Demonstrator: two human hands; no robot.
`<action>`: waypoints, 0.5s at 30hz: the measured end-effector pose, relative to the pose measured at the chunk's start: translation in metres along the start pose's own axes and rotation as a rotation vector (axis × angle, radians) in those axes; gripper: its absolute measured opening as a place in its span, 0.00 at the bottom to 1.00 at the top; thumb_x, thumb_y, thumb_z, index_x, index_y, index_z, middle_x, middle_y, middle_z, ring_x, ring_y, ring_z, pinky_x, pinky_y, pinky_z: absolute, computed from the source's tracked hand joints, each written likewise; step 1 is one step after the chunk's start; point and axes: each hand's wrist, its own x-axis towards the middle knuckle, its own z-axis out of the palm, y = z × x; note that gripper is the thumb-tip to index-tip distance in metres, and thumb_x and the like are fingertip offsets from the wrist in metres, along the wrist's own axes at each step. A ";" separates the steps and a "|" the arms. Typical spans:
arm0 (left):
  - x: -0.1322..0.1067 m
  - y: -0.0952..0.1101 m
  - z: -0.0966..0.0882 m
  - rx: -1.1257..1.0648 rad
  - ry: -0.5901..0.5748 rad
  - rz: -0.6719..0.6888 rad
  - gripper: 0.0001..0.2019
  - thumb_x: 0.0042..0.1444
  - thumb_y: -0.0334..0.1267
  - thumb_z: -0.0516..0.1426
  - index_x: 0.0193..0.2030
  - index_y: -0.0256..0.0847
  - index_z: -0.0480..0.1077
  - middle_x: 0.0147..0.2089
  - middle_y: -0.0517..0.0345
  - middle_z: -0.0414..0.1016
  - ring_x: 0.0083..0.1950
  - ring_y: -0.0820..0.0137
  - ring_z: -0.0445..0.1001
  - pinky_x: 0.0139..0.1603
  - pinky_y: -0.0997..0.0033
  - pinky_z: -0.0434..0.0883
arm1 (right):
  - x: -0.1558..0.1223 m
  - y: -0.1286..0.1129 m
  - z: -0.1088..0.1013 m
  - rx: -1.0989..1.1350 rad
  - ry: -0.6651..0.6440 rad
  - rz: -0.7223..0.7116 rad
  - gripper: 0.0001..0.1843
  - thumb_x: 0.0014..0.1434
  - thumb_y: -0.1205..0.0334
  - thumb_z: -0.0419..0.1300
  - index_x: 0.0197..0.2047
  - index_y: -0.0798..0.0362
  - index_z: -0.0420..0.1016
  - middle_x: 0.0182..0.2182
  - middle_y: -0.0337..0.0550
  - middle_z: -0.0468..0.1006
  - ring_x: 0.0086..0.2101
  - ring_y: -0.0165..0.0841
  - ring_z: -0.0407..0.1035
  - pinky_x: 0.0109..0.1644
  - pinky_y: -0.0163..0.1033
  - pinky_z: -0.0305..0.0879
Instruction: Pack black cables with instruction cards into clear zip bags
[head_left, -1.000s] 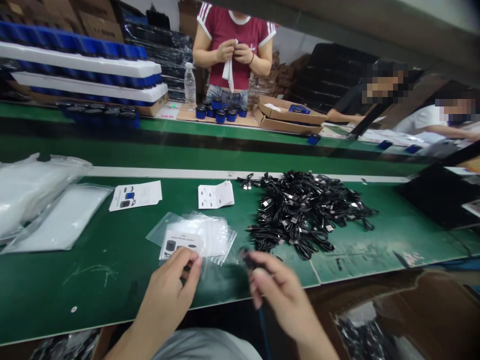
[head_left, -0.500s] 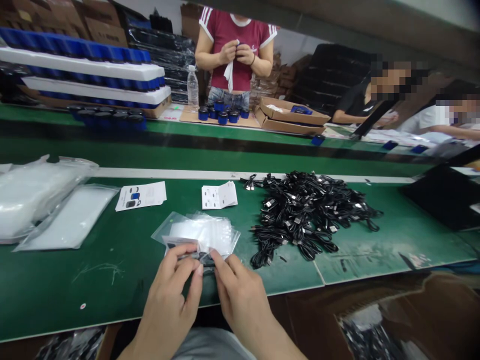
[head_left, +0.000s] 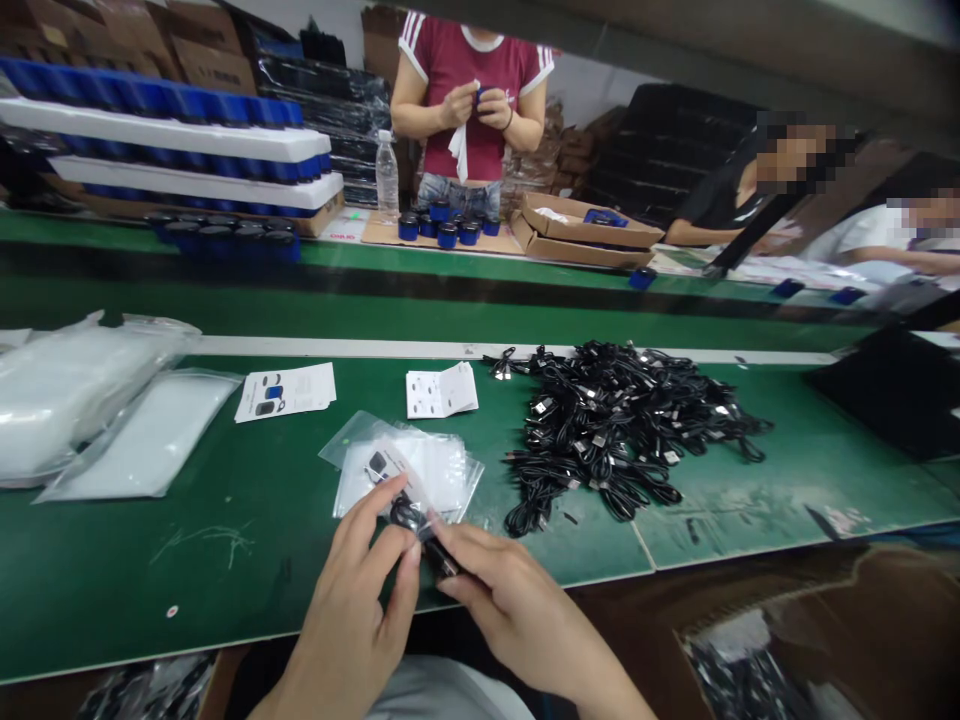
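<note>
Near the front edge of the green table, my left hand (head_left: pixel 356 590) pinches the side of a small clear plastic bag (head_left: pixel 420 492) with a printed leaflet (head_left: pixel 390 462) showing in it. My right hand (head_left: pixel 506 595) is closed on a coiled black USB cable (head_left: pixel 439 555), its plug end pointing toward me. The cable's far loops lie at the bag's mouth, partly hidden by my fingers. Just beyond my hands lies a stack of flat clear bags (head_left: pixel 435 465). To the right is a large heap of black cables (head_left: pixel 600 430).
Printed leaflets (head_left: pixel 289 390) and folded instruction sheets (head_left: pixel 442 390) lie behind the bags. Bulky plastic packs (head_left: pixel 90 400) sit at left. Across the table a person (head_left: pixel 472 100) holds a white cloth near blue jars (head_left: pixel 448 236). A dark box (head_left: pixel 892 390) stands at right.
The bag and leaflet have turned upright and come into view. My right hand has shifted right and toward me, and the cable's plug end now shows between its fingers.
</note>
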 end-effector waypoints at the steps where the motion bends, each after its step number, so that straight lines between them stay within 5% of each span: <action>1: 0.000 0.001 0.000 -0.003 -0.001 0.005 0.07 0.59 0.31 0.47 0.34 0.42 0.64 0.61 0.48 0.56 0.61 0.58 0.59 0.54 0.52 0.66 | 0.001 0.003 0.002 0.008 0.062 -0.001 0.25 0.59 0.75 0.51 0.57 0.47 0.66 0.46 0.43 0.75 0.46 0.35 0.70 0.51 0.39 0.65; 6: -0.001 0.004 0.005 -0.007 -0.016 0.018 0.07 0.60 0.31 0.47 0.33 0.42 0.64 0.64 0.50 0.56 0.64 0.59 0.55 0.55 0.55 0.67 | 0.006 0.013 0.025 -0.028 0.480 0.117 0.06 0.53 0.70 0.61 0.33 0.56 0.79 0.28 0.44 0.80 0.29 0.34 0.73 0.34 0.35 0.69; 12: -0.006 0.007 0.005 -0.021 0.014 -0.023 0.06 0.59 0.31 0.48 0.33 0.42 0.64 0.66 0.50 0.52 0.64 0.59 0.56 0.57 0.54 0.66 | 0.008 0.013 0.040 0.002 0.488 0.022 0.12 0.59 0.70 0.53 0.36 0.54 0.78 0.31 0.46 0.79 0.32 0.34 0.73 0.37 0.36 0.69; 15: -0.007 0.008 0.004 -0.047 0.024 -0.036 0.06 0.59 0.31 0.48 0.32 0.42 0.64 0.67 0.51 0.49 0.65 0.58 0.54 0.56 0.54 0.66 | 0.011 0.011 0.043 0.172 0.567 0.141 0.09 0.57 0.65 0.55 0.34 0.54 0.77 0.28 0.45 0.78 0.27 0.33 0.72 0.32 0.36 0.69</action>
